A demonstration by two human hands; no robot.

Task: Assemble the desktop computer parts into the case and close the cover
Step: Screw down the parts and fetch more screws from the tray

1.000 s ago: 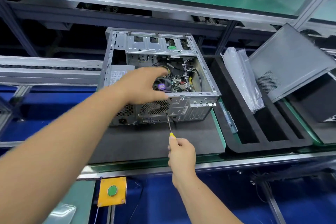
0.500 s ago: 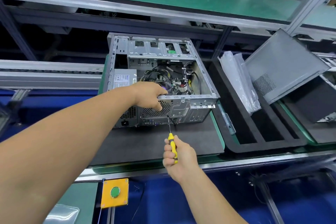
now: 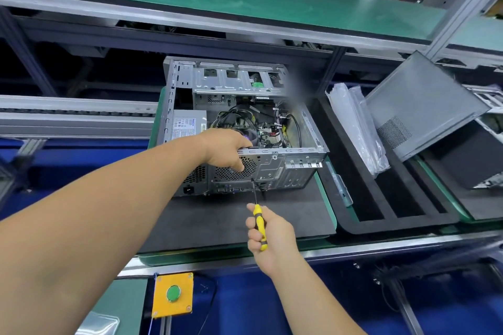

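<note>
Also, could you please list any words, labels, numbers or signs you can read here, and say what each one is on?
No text here is legible.
Power supply label: printed lines and a blue logo, too small to read.
Small sticker beside it: blurred.
Yellow button box: green button only, no lettering visible.

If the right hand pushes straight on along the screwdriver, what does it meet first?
The right hand points its screwdriver at the computer case; the tip looks already at the rear panel beside the fan grille, though depth is unclear.
</note>
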